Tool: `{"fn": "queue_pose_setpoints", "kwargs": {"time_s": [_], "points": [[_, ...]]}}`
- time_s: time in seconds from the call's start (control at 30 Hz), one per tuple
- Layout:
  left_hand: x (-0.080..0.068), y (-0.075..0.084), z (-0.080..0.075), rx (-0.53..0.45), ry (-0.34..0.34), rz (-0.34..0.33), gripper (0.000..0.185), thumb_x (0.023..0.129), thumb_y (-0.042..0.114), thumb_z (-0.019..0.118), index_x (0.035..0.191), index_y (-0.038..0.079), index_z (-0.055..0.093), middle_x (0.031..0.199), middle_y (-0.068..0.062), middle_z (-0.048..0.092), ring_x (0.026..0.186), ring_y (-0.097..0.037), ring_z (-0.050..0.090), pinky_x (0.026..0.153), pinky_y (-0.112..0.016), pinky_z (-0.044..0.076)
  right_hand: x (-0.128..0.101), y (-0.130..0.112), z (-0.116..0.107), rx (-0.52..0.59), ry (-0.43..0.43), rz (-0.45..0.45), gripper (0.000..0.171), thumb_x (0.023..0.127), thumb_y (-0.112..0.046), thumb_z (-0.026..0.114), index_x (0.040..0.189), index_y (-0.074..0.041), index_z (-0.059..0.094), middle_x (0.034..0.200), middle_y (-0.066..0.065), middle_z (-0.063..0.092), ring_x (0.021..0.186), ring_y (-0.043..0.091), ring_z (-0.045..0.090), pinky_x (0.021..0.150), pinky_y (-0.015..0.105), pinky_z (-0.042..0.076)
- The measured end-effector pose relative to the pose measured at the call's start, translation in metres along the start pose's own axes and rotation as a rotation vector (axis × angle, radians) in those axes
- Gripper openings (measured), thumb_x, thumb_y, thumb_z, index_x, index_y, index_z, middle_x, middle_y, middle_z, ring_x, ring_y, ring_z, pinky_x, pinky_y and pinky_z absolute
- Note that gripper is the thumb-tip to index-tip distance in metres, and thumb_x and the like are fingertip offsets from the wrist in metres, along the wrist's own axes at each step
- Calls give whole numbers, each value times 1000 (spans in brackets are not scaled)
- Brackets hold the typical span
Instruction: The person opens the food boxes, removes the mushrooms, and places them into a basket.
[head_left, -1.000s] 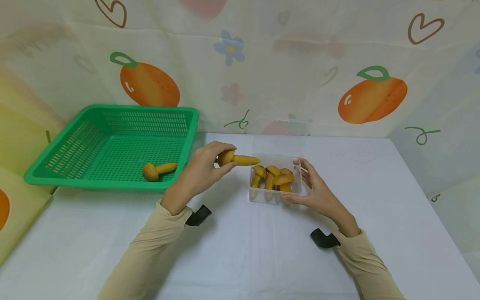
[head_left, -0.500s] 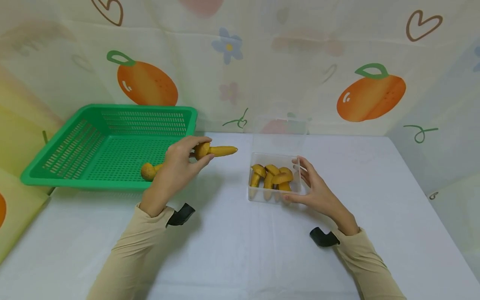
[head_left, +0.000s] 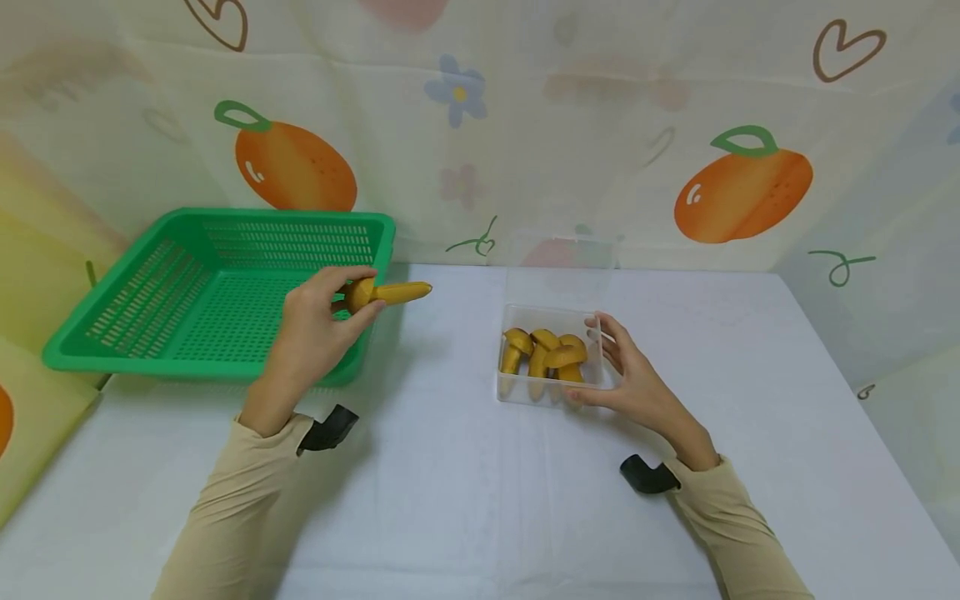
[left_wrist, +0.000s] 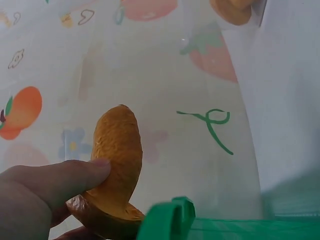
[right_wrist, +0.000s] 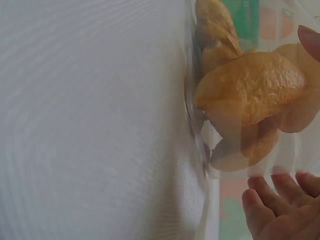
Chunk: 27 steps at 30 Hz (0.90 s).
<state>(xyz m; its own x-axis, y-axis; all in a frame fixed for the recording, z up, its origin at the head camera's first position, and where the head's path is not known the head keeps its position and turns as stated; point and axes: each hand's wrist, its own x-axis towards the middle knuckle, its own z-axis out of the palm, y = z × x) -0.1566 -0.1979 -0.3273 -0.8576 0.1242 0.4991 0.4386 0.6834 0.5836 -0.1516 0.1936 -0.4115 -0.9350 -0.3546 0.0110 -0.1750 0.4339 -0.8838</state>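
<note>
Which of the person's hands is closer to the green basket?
The left. The left hand holds a toy mushroom over the green basket's near right corner; the right hand rests against the clear box, well to the right.

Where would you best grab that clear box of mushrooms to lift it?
Probably by the two side walls of the clear box, coming from above: its top is open, the walls stand upright, and the mushrooms leave the rim free. The right hand already touches the right wall, so the left wall is the free side.
</note>
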Motion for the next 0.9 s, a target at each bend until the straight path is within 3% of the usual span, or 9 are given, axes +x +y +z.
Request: {"fn": "queue_pose_setpoints", "kwargs": {"time_s": [0.07,0.13,0.3,0.63,0.9], "points": [[-2,-4,-2,0,15,-16,34,84,1,76,117,-2,68,107,-19,67,92,-28,63,74,-5,51,0,0,0,0,0,0,109,80,-21,84,159,-12,9,163,15,20,150,40,22,121,58,21],[-4,-8,-4,-11,25,-37,34,84,1,76,118,-2,67,110,-19,67,94,-28,63,75,3,42,1,0,0,2,0,0,110,80,-21,84,159,-12,9,163,15,20,150,40,22,121,58,20],[-8,-14,-9,-26,32,-82,33,86,1,74,119,-2,67,113,-20,66,97,-28,61,76,4,41,1,0,-1,10,-5,4,111,80,-21,84,159,-12,8,164,16,19,150,41,21,121,59,20],[-8,-25,-16,33,62,-86,33,85,-2,74,117,-2,68,110,-20,66,92,1,47,75,3,39,2,-1,-1,15,-5,5,110,79,-20,84,159,-12,9,163,16,19,150,42,23,121,58,20],[-8,-37,-26,62,114,-114,31,84,-2,75,115,-2,69,111,-21,67,93,6,44,74,4,38,2,0,-2,9,-9,10,110,80,-21,84,159,-13,8,164,17,18,150,42,22,121,59,21]]}}
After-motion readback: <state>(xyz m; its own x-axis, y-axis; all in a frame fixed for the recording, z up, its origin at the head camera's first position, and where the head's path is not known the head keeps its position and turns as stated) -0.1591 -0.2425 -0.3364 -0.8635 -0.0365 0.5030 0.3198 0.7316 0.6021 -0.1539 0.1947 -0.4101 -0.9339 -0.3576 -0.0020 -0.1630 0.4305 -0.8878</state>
